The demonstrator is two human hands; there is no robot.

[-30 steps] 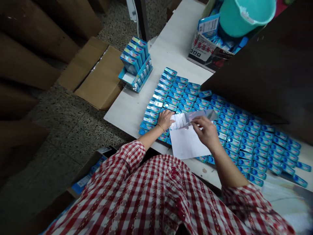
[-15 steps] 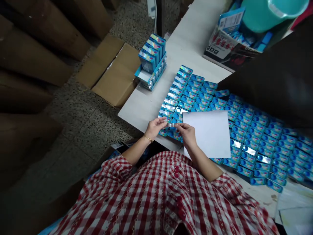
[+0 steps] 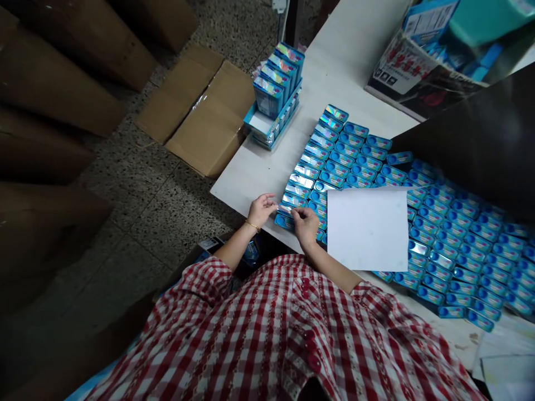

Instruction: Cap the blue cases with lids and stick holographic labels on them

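Observation:
Rows of small blue boxes [image 3: 443, 234] lie flat over the white table [image 3: 259, 172]. My left hand [image 3: 261, 208] and my right hand [image 3: 305, 225] meet over the nearest row at the table's front left corner. Both pinch a small shiny strip [image 3: 285, 208] between them, right above a blue box. A blank white sheet [image 3: 368, 228] lies on the boxes just to the right of my right hand. My red checked sleeves fill the bottom of the view.
A blue display tray [image 3: 273, 92] with upright boxes stands at the table's left edge. A printed carton [image 3: 413, 72] of blue packs and a teal bucket [image 3: 485, 16] sit at the back right. Flattened cardboard [image 3: 200, 111] lies on the speckled floor, left.
My right hand has let go of the white sheet, which now lies flat on the boxes. Both hands came together at the front left corner, pinching a small strip.

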